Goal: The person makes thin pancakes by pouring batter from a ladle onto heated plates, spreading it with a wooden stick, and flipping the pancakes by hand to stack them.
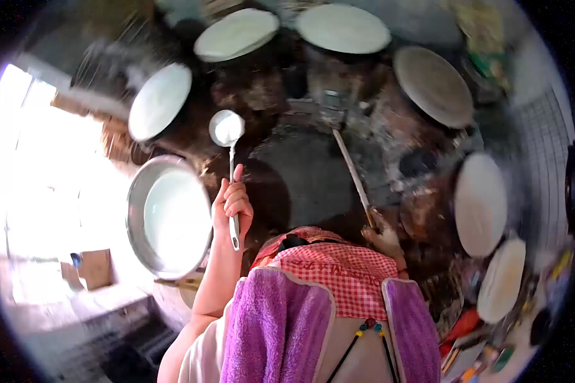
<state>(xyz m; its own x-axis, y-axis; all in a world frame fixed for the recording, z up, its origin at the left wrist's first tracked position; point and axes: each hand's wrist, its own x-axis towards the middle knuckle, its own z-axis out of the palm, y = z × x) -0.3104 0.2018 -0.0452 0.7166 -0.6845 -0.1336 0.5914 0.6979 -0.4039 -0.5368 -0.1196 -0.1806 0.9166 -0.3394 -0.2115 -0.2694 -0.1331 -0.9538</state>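
My left hand is wrapped round the metal handle of a ladle, whose bowl is up and has white batter in it. To the left of this hand stands a wide metal basin with white liquid inside. My right hand, low on the right, grips a long wooden stick that slants away toward the stoves. Round griddles curve in front of me; a white layer covers the left griddle and the two at the back, among them. A brown round surface tops the back-right stove.
On the right are two more white-topped griddles, the side one and a lower one. Several tools and packets lie at lower right. A cardboard box sits at the left near bright light. Dark floor lies between the stoves.
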